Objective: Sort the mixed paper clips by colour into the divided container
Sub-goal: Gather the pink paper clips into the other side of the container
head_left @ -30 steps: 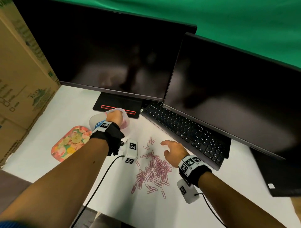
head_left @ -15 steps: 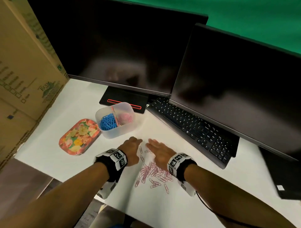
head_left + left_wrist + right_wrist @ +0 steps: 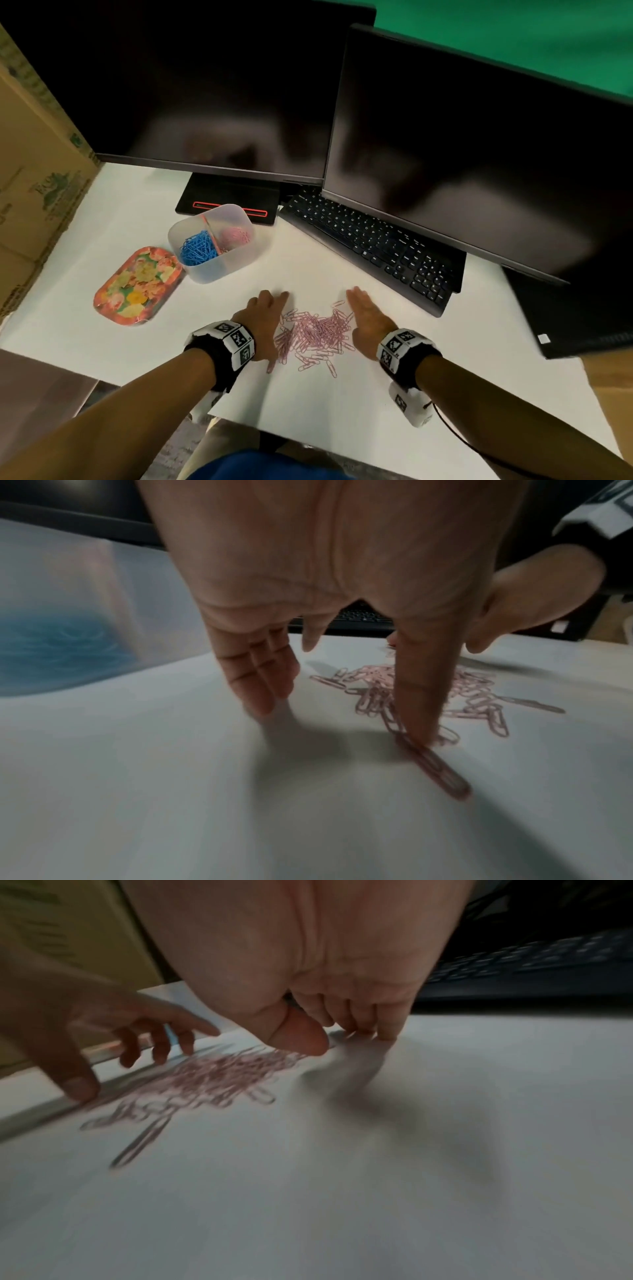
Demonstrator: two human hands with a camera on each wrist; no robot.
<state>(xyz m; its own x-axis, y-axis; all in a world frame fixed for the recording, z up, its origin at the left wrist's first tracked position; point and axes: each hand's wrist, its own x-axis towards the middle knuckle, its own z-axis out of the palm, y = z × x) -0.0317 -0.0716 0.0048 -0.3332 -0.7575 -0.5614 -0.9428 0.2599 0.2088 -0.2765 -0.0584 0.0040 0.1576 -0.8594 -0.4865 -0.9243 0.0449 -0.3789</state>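
A heap of pink paper clips (image 3: 317, 332) (image 3: 428, 691) (image 3: 219, 1077) lies on the white table between my two hands. My left hand (image 3: 265, 322) (image 3: 339, 696) stands at the heap's left side with straight fingers touching the table, its thumb on the nearest clips. On the heap's right side my right hand (image 3: 366, 317) (image 3: 346, 1039) is also flat-fingered, fingertips down. Neither hand holds anything. The clear divided container (image 3: 219, 270) stands to the far left, with blue clips (image 3: 198, 248) in its left compartment and pink clips (image 3: 236, 234) in its right.
A flowered tray (image 3: 137, 286) lies left of the container. A black keyboard (image 3: 373, 246) runs diagonally at the right, under two dark monitors (image 3: 212, 92). A cardboard box (image 3: 30, 164) walls the left side. The table's near edge is just behind my wrists.
My left hand came back from the container to the heap. Both hands have drawn the scattered pink clips together into a tighter heap between them.
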